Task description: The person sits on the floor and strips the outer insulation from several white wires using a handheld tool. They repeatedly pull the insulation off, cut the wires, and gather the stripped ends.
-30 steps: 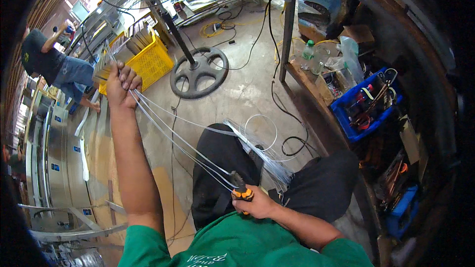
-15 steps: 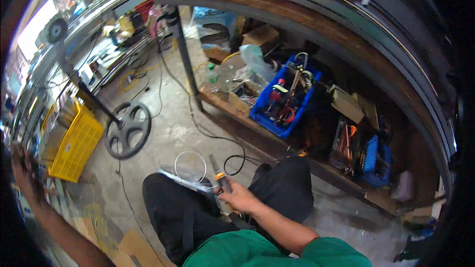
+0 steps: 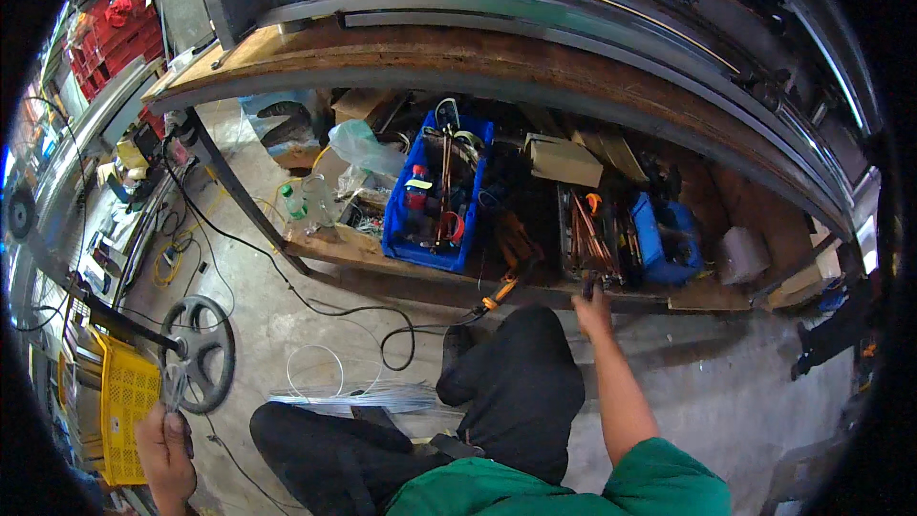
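Observation:
My left hand (image 3: 166,459) is at the lower left, closed around a small bunch of thin, pale, see-through strips (image 3: 176,384). To the right, my right hand (image 3: 592,313) reaches to the shelf edge, closed on a dark tool handle (image 3: 588,283) that mostly hides behind the fingers. Just beyond it are copper-coloured rods (image 3: 590,234). Between my knees lies a flat bundle of long, thin, whitish strips (image 3: 387,398); a thin white loop (image 3: 315,349) rises from it.
Under the wooden workbench (image 3: 382,57) sit a blue bin (image 3: 427,256) of tools, a smaller blue bin (image 3: 659,248) and a cardboard box (image 3: 564,161). An orange-and-black corded tool (image 3: 499,294) lies at the shelf edge. A black wheel (image 3: 222,354) and yellow crate (image 3: 129,401) stand left.
My view has swung right. My right hand, with the grey-and-orange tool, has moved from over my lap out to the shelf. My left hand, earlier with nothing visible in it, now grips pale strips.

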{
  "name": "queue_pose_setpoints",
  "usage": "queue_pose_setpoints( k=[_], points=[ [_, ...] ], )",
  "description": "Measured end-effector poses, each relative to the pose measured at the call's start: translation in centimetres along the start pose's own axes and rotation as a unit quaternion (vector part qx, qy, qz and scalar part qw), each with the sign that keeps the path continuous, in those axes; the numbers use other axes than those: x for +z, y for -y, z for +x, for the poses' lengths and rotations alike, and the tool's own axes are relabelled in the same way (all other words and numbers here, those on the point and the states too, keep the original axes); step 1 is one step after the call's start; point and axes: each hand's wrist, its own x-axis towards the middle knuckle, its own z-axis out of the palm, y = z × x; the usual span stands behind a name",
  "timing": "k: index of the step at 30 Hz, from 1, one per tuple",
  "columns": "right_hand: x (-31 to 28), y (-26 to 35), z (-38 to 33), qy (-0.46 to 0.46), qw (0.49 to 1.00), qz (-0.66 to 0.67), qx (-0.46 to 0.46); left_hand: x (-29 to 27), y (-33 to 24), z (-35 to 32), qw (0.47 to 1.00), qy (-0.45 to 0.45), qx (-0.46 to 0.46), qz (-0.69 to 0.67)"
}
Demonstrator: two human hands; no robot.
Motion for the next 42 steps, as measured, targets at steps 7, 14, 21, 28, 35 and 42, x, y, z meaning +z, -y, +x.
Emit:
queue_pose_setpoints(
  k=[7, 14, 21, 28, 35, 42],
  points=[
    [6.8, -15.0, -11.3, 0.194, 0.973, -0.111, 0.052, -0.6, -7.2, 3.0, 0.987, -0.056, -0.039, -0.147],
    [9.9, -14.4, -11.5, 0.259, 0.951, -0.160, 0.051, -2.0, -14.6, 7.0, 0.990, 0.035, 0.134, -0.037],
    [9.1, -13.6, -2.6, 0.220, 0.975, 0.014, 0.017, -1.5, -15.4, 5.9, 0.975, 0.164, 0.136, -0.058],
    [-2.6, 16.3, -2.3, 0.271, 0.889, 0.343, -0.137, 5.0, -15.6, 3.1, 0.910, 0.359, 0.204, -0.035],
    [-1.3, 29.3, -18.8, 0.678, 0.611, 0.053, -0.406, 10.9, -16.3, 1.2, 0.880, 0.389, 0.271, -0.041],
    [3.2, 28.5, -25.9, 0.619, 0.670, -0.004, -0.411, 11.9, -12.3, -0.7, 0.866, 0.463, 0.172, -0.081]
  ],
)
